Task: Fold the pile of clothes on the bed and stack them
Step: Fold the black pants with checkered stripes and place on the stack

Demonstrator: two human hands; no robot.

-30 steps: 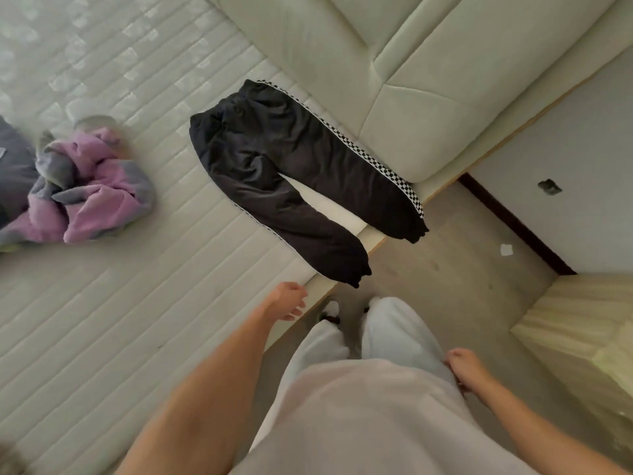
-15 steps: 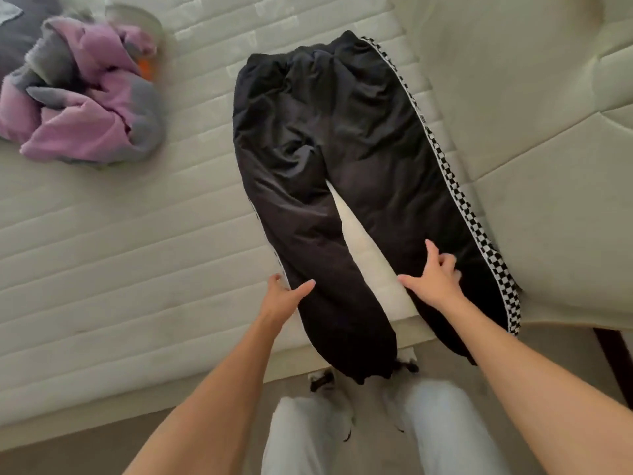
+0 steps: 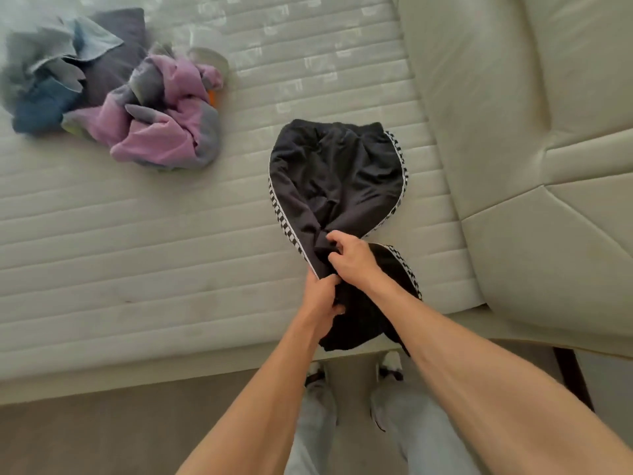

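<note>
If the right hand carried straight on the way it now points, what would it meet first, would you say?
The right hand points up-left while gripping the black pants; it would probably cross their checkered stripe, then bare mattress.

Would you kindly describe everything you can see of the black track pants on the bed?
The black track pants look like thin, smooth fabric with a black-and-white checkered stripe down each outer side. The waistband end lies flat on the cream quilted mattress; the legs are bunched together, gripped by the left hand and right hand, cuffs hanging over the mattress edge.
</note>
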